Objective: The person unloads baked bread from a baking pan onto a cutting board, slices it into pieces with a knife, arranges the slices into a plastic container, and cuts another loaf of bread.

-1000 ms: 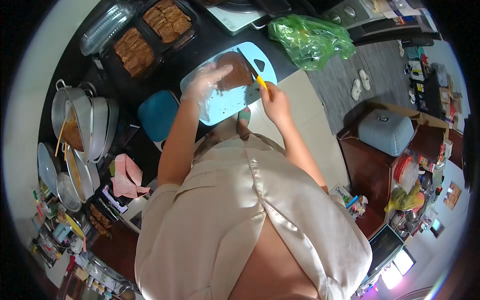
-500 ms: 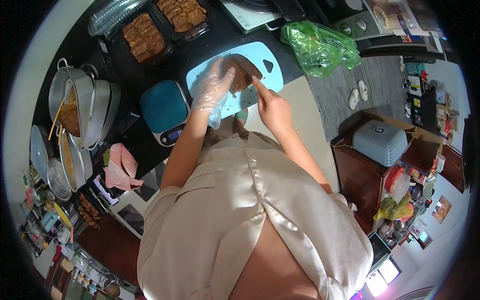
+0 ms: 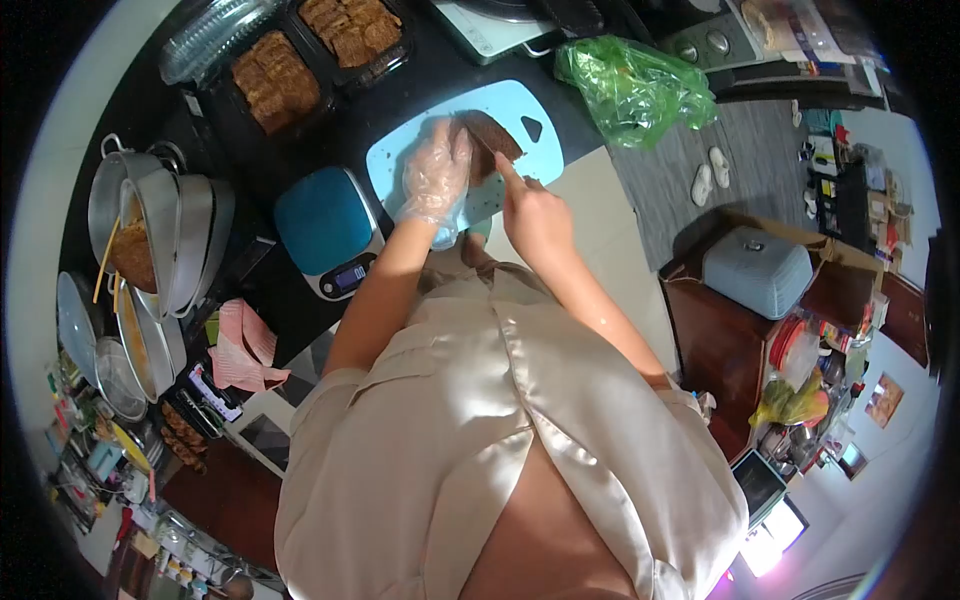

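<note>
On the light blue cutting board point(image 3: 397, 150) lies a brown cake or loaf point(image 3: 493, 138). My left hand point(image 3: 438, 175), in a clear plastic glove, rests against its left side with the fingers pressed together. My bare right hand point(image 3: 537, 215) is closed round a knife, its index finger stretched along the top toward the loaf. The blade, dark and partly hidden, lies at the loaf; the yellow handle is covered by my hand. Dark crumbs dot the board.
A teal-topped kitchen scale point(image 3: 322, 222) stands left of the board. Behind are black trays of cut brown pieces point(image 3: 277, 82) and a clear lid point(image 3: 205, 42). A green plastic bag point(image 3: 635, 90) lies right. Metal pans point(image 3: 160, 230) and a pink cloth point(image 3: 243, 345) are at the left.
The knife's yellow handle, visible earlier, is now covered by my right hand. My left hand has shifted from the loaf's top to its left side. The view has moved slightly.
</note>
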Tool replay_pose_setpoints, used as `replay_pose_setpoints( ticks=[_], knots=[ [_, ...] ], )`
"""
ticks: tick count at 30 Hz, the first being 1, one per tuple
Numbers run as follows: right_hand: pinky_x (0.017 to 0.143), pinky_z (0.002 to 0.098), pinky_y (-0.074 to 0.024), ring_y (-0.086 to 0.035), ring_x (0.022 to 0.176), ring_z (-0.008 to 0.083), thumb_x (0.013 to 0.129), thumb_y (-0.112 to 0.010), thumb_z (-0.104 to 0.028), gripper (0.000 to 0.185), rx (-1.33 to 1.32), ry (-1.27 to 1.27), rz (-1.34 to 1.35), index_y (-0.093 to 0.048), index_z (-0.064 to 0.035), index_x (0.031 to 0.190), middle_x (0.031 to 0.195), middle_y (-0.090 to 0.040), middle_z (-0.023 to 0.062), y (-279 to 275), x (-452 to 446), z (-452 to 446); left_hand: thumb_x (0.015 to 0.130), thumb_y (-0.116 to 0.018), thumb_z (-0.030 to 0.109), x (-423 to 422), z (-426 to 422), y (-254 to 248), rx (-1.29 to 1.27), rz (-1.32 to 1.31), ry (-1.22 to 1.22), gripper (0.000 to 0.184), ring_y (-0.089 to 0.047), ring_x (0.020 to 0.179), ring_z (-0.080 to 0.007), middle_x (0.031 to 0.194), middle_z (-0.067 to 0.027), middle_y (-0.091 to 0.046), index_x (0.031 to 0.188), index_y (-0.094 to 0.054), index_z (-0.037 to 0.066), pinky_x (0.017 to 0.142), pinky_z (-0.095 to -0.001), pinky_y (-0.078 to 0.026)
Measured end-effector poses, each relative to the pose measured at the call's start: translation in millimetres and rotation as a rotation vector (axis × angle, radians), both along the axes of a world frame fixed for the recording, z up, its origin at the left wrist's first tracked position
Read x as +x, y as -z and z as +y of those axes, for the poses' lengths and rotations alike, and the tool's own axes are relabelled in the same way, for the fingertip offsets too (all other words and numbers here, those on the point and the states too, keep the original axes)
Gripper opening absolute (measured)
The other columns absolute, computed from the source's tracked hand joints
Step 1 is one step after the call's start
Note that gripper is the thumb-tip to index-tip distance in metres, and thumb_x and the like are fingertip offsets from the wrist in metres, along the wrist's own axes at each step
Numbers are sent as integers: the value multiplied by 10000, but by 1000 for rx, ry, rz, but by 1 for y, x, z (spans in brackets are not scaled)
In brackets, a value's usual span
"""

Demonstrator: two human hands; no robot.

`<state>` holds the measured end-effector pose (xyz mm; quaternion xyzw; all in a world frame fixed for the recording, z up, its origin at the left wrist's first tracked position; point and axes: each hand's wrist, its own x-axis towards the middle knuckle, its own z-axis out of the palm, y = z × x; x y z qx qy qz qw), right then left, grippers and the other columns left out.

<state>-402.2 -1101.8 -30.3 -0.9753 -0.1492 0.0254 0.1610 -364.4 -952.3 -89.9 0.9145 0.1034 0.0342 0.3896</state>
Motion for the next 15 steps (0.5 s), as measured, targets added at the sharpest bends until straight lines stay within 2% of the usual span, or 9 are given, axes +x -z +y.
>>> replay_pose_setpoints(
  ticks=[5, 7, 9, 15],
  knots=[
    [571, 427, -550, -674, 633, 345, 817, -541, -50, 636, 3, 11, -62, -458, -141, 1441, 824, -667, 207, 31, 15, 16, 960, -523, 369, 2, 2, -3, 3, 12, 32, 371, -635, 864, -481, 945, -268, -662, 1213, -523, 98, 753, -553, -501],
    [559, 429, -547, -667, 616, 341, 813, -551, -51, 634, -27, 30, -28, -471, -147, 1434, 804, -663, 197, 15, -12, -1, 964, -516, 368, 1, 3, 2, 3, -21, 31, 382, -635, 863, -481, 951, -270, -662, 1232, -516, 95, 761, -552, -501],
    [553, 433, -544, -659, 603, 342, 813, -557, -53, 623, 51, 41, 63, -484, -147, 1424, 788, -655, 198, 10, -28, -13, 963, -516, 363, 1, 3, 0, -1, -36, 32, 379, -633, 860, -483, 948, -274, -661, 1225, -514, 89, 767, -551, -500],
    [512, 439, -526, -628, 542, 324, 795, -604, -59, 653, 124, 42, -192, -488, -154, 1430, 728, -621, 151, 47, -8, 0, 965, -513, 356, 0, 3, -9, 16, 40, 51, 389, -629, 896, -484, 980, -277, -659, 1233, -502, 74, 787, -545, -500]
  ],
)
